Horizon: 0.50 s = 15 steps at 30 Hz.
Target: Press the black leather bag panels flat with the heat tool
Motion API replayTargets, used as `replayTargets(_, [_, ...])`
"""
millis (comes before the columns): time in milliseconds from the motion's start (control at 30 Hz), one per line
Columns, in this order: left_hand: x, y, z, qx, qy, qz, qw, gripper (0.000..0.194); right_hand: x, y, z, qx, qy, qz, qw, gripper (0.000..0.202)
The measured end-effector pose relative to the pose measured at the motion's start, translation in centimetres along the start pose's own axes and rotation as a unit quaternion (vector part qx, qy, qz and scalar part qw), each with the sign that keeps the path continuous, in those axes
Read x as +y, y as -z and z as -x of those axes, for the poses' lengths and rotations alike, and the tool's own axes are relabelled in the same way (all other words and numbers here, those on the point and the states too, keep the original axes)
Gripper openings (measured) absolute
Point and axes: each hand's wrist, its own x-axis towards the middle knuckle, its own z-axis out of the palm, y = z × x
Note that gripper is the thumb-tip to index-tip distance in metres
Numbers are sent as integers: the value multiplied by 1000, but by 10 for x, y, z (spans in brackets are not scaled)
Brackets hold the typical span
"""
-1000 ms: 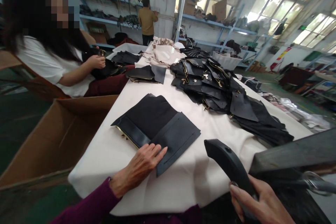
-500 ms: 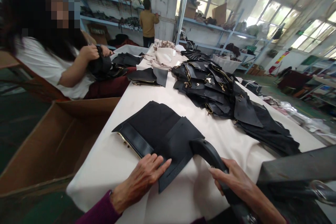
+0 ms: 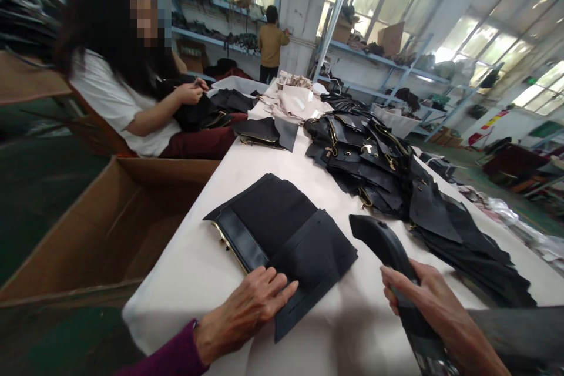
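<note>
On the white-covered table (image 3: pixel 247 329), a flat black leather-and-fabric bag piece (image 3: pixel 282 217) lies with a gold zipper along its left edge. My left hand (image 3: pixel 253 308) rests on the near-left part of this piece, its slightly bent fingers pressing from above. A curved black tube (image 3: pixel 399 264), shaped like a vacuum hose handle with metal at its lower end, is gripped in my right hand (image 3: pixel 434 299). The tube's flattened tip is just right of the piece, apart from it.
Piled black zippered pieces (image 3: pixel 365 158) cover the table's right side, with beige pieces (image 3: pixel 291 100) behind. Another black zippered piece (image 3: pixel 264 132) lies farther off. A cardboard box (image 3: pixel 118 211) stands left of the table. One co-worker (image 3: pixel 136 100) sits beyond it; another person (image 3: pixel 271 44) stands by shelves.
My right hand has drawn the tube back to the right, so its tip no longer overlaps the black piece. My left hand stays on the piece. The view has shifted slightly left.
</note>
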Motion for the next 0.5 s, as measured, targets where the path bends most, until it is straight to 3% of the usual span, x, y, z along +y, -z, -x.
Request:
replayTargets(167, [1,9,0,13,12,1,1000,48,-18,-37,-22,-91,25,-16,995,32])
replayTargets(267, [1,15,0,20,13,3,1000,40,-20,-48,-35,-114,33,-10,993,34])
replayTargets(400, [1,22,0,40,11,-2,999,34,-12,-39,-39,-117,32,-3,993,38])
replayTargets(500, [0,28,1,52,-1,-9,999,31,3,-21,-38,-76,10,-3,997,40])
